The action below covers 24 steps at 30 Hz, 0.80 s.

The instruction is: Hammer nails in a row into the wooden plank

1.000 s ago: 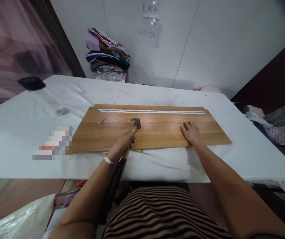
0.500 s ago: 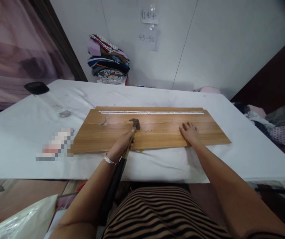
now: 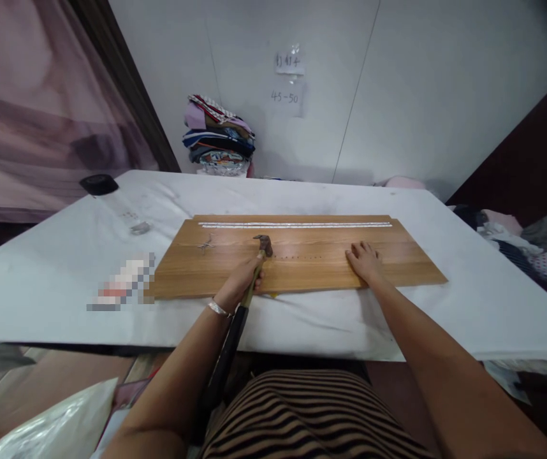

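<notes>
My left hand [image 3: 241,280] is wrapped round a claw hammer [image 3: 236,333], gripping it close below the metal head. The black handle end reaches back under my forearm. The hammer head is over a wooden board [image 3: 312,275], at the left end of a row of small dark dots [image 3: 297,257], perhaps nail heads. Whether the head touches the board I cannot tell. Palm down near the board's right part, my right hand [image 3: 363,261] has its fingers spread. Several loose nails [image 3: 206,242] lie on the left side of the board.
Two white marked strips [image 3: 297,225] run along the board's far side. The white-covered table [image 3: 297,325] also bears a black-ended object [image 3: 99,185], a small clear packet [image 3: 139,227] and a blurred-out item [image 3: 125,280]. Folded clothes [image 3: 218,137] are stacked by the wall.
The camera view has tilted up slightly, so the table and board sit lower and a little to the right. Both hands keep the same pose, the left still round the hammer.
</notes>
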Available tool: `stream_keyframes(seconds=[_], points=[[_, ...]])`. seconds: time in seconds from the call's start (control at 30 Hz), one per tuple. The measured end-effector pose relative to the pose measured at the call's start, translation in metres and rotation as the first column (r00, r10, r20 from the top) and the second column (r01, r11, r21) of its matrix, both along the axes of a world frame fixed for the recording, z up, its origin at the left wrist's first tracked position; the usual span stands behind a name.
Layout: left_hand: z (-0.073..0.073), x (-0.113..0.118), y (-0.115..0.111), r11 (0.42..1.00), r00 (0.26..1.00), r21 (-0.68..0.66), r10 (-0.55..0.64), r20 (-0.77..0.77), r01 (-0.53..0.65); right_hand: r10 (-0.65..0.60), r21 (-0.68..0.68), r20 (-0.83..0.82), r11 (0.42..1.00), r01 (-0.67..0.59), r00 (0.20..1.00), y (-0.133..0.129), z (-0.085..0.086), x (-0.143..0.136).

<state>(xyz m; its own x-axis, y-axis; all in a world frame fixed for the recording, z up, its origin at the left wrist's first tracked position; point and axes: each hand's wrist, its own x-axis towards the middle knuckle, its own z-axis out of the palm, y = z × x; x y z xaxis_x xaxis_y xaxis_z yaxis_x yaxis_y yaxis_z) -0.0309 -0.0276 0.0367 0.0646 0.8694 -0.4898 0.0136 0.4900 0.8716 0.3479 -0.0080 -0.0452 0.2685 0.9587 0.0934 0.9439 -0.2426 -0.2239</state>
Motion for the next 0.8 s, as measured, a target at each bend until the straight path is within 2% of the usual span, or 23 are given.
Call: stream_keyframes(seconds=[0.47,0.7,0.8], points=[[0.0,-0.001,0.0,0.999,1.0,0.042,-0.026,0.017,0.026,-0.005,-0.035,0.004,0.999,0.005,1.0,0.004,0.006,-0.003],[0.025,-0.003,-0.001,0.997,0.995,0.065,0.027,0.101,-0.034,-0.017,-0.03,-0.024,0.999,0.016,1.0,0.003,0.011,-0.005],[0.034,-0.004,0.002,0.993,0.986,0.051,0.102,0.135,-0.11,-0.011,0.0,-0.039,1.0,0.011,0.999,0.003,0.013,-0.005]])
